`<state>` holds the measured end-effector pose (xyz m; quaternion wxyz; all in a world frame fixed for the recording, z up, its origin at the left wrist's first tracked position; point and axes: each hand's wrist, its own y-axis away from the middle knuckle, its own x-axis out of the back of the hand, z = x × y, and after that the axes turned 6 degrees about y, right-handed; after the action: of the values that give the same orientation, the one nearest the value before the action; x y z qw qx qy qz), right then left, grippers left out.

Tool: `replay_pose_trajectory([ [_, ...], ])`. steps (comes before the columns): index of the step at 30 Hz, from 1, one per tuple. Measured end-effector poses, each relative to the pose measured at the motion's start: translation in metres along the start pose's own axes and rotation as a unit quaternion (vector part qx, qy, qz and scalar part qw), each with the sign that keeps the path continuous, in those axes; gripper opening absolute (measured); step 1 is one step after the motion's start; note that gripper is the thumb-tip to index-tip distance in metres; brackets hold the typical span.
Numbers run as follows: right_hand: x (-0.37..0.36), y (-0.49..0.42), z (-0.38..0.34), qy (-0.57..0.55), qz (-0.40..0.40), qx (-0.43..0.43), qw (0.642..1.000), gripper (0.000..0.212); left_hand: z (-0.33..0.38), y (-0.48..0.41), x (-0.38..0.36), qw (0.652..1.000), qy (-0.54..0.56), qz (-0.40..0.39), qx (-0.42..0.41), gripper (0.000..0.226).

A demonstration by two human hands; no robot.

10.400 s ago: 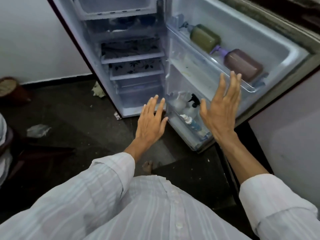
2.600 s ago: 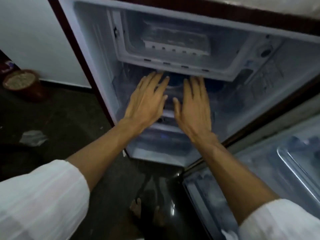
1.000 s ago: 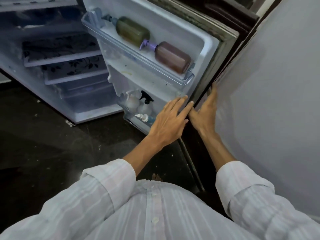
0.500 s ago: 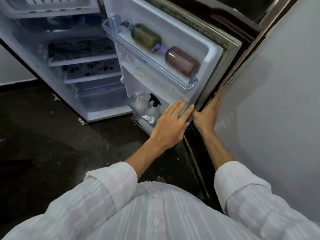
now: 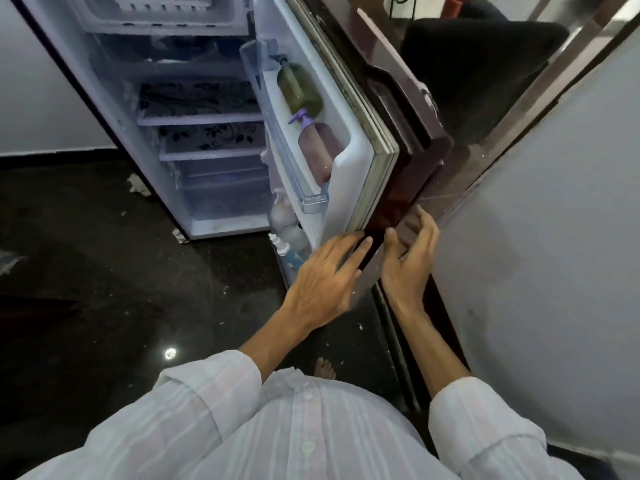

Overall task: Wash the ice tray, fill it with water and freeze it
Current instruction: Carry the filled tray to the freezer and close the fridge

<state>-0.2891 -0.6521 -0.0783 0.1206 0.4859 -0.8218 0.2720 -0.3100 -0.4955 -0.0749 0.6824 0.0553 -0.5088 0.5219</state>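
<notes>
The fridge stands open, and its door (image 5: 349, 174) is swung partway toward the cabinet. At the top, the freezer compartment (image 5: 104, 19) holds a white ribbed tray (image 5: 166, 3), only partly in view. My left hand (image 5: 325, 278) lies with straight fingers against the door's lower free edge. My right hand (image 5: 410, 258) is on the door's dark glossy outer face (image 5: 412, 174), its fingers loosely bent and holding nothing.
Door shelves carry a green bottle (image 5: 299, 88), a brown bottle with a purple pump (image 5: 317, 147) and small bottles (image 5: 287, 237) low down. A pale wall (image 5: 554, 254) is close on the right. The dark floor (image 5: 104, 278) has scraps; my bare foot (image 5: 325, 368) stands near the door.
The door has swung further toward the cabinet. Both hands have followed its edge, and my right hand now shows fully on the outer face.
</notes>
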Motion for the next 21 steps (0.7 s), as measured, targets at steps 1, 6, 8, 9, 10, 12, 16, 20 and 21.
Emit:
replay_pose_trajectory([
  [1,-0.006,0.003,-0.007,-0.009,-0.020,0.026,0.999,0.049,-0.002,0.006,0.004,1.000,-0.004,0.013,0.008,0.051],
  [6,-0.033,0.024,-0.034,-0.066,-0.020,0.046,0.997,0.048,-0.020,0.039,0.027,0.994,-0.030,0.085,0.058,0.048],
  [8,-0.045,0.026,-0.047,-0.058,0.002,0.046,0.997,0.058,-0.028,0.052,0.037,0.989,-0.035,0.110,0.090,0.047],
  [9,-0.050,0.028,-0.052,-0.050,0.000,0.054,0.997,0.063,-0.032,0.058,0.042,0.987,-0.035,0.117,0.100,0.047],
  [10,-0.055,0.030,-0.056,-0.048,-0.005,0.061,0.997,0.066,-0.036,0.065,0.047,0.986,-0.034,0.123,0.105,0.046],
  [12,-0.064,0.038,-0.063,-0.047,-0.008,0.080,0.996,0.065,-0.041,0.077,0.055,0.984,-0.034,0.138,0.110,0.044],
  [16,-0.080,0.053,-0.078,-0.025,-0.007,0.135,0.991,0.046,-0.044,0.093,0.066,0.977,-0.024,0.179,0.110,0.040],
  [20,-0.097,0.054,-0.096,0.006,0.052,0.191,0.980,0.053,-0.050,0.102,0.077,0.969,0.003,0.215,0.122,0.035],
  [21,-0.102,0.054,-0.101,-0.005,0.045,0.177,0.983,0.058,-0.053,0.103,0.081,0.967,0.008,0.220,0.127,0.034],
])
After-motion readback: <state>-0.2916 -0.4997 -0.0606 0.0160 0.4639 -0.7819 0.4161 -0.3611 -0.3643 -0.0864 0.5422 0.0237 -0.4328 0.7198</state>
